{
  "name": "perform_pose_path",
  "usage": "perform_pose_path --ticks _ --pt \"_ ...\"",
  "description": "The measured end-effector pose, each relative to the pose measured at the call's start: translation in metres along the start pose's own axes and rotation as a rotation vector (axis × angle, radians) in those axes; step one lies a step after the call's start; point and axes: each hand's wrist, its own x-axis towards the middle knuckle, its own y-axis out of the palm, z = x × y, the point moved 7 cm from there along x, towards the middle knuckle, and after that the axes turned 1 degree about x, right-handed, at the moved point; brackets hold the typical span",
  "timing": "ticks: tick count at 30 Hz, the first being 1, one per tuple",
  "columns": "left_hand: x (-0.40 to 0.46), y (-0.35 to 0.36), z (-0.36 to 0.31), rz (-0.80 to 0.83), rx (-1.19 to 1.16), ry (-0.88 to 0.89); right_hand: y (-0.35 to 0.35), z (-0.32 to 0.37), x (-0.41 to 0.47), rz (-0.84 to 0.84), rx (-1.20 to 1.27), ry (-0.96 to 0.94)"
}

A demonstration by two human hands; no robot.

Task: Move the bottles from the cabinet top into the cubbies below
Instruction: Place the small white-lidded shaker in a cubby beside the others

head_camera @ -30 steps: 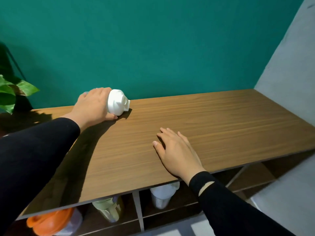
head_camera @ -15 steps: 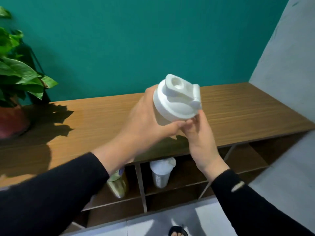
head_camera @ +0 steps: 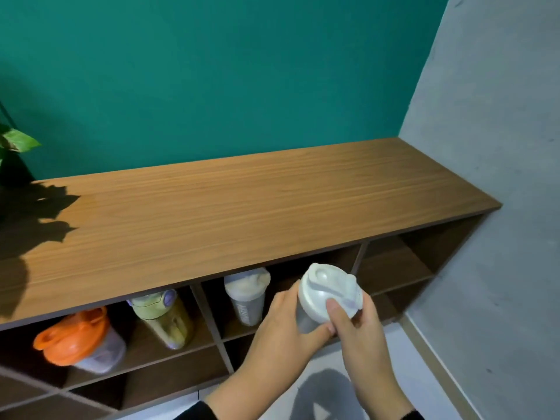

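Lowered white-lid bottle (head_camera: 328, 298) from cabinet top (head_camera: 242, 207) to cubbies, both my left hand (head_camera: 281, 331) & right hand (head_camera: 360, 328) grasping it; 3 stowed, last one left.

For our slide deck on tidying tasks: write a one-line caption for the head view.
Both hands, left hand and right hand, hold a white-lidded shaker bottle before the cubbies.

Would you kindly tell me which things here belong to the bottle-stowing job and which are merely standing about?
Job:
- white-lidded shaker bottle, held by left hand and right hand
- cabinet top
- cubbies
- stowed orange-lidded shaker, green bottle, grey shaker

Standing about:
- potted plant
- teal wall
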Motion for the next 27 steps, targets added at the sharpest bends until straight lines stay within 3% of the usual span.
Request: perform_pose_path --ticks 7,22,27 --pt "0.04 0.024 0.061 0.067 -0.228 -0.198 0.011 -0.047 0.048 0.019 -0.039 0.056" --pt "0.095 0.041 0.121 0.06 -0.149 -0.554 0.022 -0.101 0.119 -0.021 -0.199 0.174" --pt "0.1 0.043 0.123 0.049 -0.123 -0.483 0.021 -0.105 0.122 -0.041 -0.244 0.215"
